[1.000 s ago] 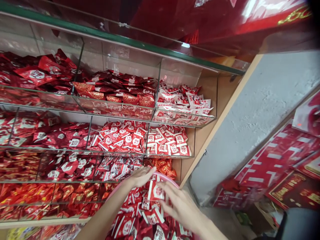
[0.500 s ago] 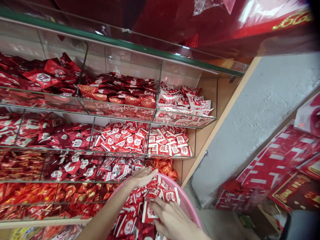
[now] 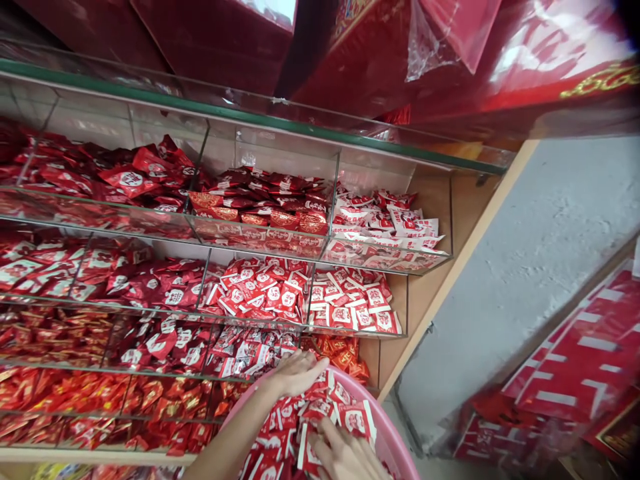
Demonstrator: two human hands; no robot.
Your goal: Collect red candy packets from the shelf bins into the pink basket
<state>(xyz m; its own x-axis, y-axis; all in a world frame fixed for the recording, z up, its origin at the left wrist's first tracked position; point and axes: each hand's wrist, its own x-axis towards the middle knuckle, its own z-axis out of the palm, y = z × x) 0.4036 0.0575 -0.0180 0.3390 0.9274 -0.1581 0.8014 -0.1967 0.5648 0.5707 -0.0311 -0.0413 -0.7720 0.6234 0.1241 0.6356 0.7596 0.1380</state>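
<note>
The shelf (image 3: 435, 193), wood with clear glass dividers, meets a rough grey wall (image 3: 505, 293). Before it is a round, smooth pink basin (image 3: 394, 440). The left hand (image 3: 299, 375) lies open at its rim; the right hand (image 3: 345, 457) curls over crinkly, flat packets (image 3: 353, 419) heaped inside, whether gripping I cannot tell.

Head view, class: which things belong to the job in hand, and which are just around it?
In the work:
left hand
right hand
pink basin
packets in the basin

Just around:
shelved packets
red packaging overhead
grey wall
</note>
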